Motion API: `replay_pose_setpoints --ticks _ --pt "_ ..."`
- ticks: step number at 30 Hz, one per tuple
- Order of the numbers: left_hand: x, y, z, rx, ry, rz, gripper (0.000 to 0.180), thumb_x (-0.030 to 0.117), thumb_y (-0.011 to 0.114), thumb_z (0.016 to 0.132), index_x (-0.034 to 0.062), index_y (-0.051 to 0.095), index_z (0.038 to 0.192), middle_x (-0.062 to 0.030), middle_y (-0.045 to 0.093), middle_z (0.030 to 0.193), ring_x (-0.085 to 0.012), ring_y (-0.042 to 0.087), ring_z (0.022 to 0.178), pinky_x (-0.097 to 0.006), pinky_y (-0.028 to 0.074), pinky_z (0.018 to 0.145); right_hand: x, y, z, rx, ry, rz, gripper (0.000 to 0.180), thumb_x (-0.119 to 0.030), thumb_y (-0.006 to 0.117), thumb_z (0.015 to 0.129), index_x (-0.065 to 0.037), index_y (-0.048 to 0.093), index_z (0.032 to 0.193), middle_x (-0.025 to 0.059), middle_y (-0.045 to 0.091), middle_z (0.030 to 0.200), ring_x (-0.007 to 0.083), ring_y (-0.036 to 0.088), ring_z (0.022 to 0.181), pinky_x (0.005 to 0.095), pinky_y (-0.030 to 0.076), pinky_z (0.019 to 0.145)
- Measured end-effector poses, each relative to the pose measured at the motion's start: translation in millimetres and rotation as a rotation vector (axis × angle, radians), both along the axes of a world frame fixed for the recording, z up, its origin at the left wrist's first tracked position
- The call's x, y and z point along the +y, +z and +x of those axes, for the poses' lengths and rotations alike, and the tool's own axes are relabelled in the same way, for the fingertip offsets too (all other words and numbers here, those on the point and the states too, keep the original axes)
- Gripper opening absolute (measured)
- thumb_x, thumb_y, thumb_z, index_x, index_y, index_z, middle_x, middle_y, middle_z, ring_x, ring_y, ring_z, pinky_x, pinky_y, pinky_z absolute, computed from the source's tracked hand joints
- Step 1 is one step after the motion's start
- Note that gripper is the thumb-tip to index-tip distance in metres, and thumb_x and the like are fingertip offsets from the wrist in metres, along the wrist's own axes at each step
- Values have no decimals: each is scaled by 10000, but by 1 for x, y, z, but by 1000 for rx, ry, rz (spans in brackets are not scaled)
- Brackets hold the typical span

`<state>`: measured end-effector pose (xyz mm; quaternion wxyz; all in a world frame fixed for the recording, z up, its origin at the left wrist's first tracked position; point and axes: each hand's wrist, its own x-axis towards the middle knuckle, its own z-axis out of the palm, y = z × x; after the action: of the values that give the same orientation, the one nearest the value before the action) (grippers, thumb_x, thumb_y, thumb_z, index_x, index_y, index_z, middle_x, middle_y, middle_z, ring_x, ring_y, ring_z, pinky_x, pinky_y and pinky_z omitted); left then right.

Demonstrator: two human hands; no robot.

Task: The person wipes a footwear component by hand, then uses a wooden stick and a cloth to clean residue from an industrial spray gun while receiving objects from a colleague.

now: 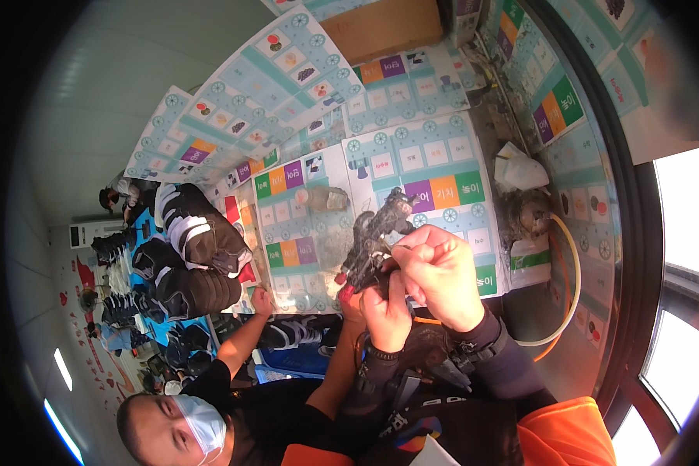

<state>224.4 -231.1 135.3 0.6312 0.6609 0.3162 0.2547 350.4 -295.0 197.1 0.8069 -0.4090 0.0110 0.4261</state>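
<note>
Both my hands are closed and close together over the front of the table. My left hand (386, 317) has its fingers pinched, and a dark band circles its wrist. Just right of it and a little higher, my right hand (445, 273) is curled with thumb and fingers pressed together. Whatever sits between the fingers is too small or hidden to name. Right beyond them is a lumpy black object (382, 225) of unclear kind, with a small red part near its lower left end. My fingers overlap its near edge; whether they grip it is hidden.
A clear plastic bottle (324, 199) lies on the printed sheets (412, 155) covering the table. At left a masked co-worker (202, 419) reaches in with both arms. Stacked dark shoes (198, 241) stand beyond. A pale hose (576, 272) curves at right, near a white crumpled bag (520, 167).
</note>
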Motion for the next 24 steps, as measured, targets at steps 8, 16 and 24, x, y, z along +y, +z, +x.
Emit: replay_pose_setpoints --ticks 8,16,24 --pt "-3 -12 10 81 9 40 137 46 600 1092 -68 673 1114 -19 689 803 -65 619 725 -250 483 666 -14 -14 -6 81 -122 69 128 87 569 1039 42 638 941 11 586 610 57 442 455 243 444 504" --pt "-3 -15 14 103 -62 -47 213 104 606 1114 -71 682 1208 -46 721 830 -90 651 701 -259 513 653 -38 -11 12 152 -289 72 117 46 579 1023 9 630 924 -3 514 563 55 365 395 235 297 396" --pt "57 -44 -39 76 251 -501 488 469 412 1182 21 560 1308 0 512 652 -143 485 434 -344 558 533 -84 23 26 -418 -370 -364 101 -12 658 1072 52 703 1136 41 683 693 66 597 539 215 444 502"
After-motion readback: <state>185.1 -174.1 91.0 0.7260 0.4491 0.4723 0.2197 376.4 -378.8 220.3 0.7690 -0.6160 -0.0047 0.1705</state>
